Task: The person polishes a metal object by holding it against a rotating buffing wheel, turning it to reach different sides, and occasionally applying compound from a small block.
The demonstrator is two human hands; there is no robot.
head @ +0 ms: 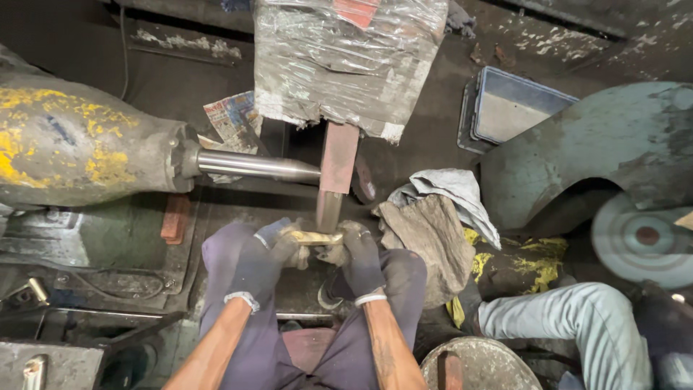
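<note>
A short brass-coloured metal piece (317,237) is held level between my two gloved hands, just above my knees. My left hand (263,256), in a dark worn glove, grips its left end. My right hand (359,256), gloved the same way, grips its right end. The piece touches the lower end of a narrow reddish abrasive belt (336,162) that runs upward under a foil-wrapped cover (346,61). A steel tapered spindle (253,165) points at the belt from the left, coming out of a grey motor housing with flaking yellow paint (72,144).
Grey and brown rags (433,217) lie right of my hands. A blue-grey tray (509,108) sits at the back right. A large grey wheel guard (599,144) and disc (642,238) stand at right. Another person's leg in light trousers (563,318) is at lower right, beside a round metal pan (476,365).
</note>
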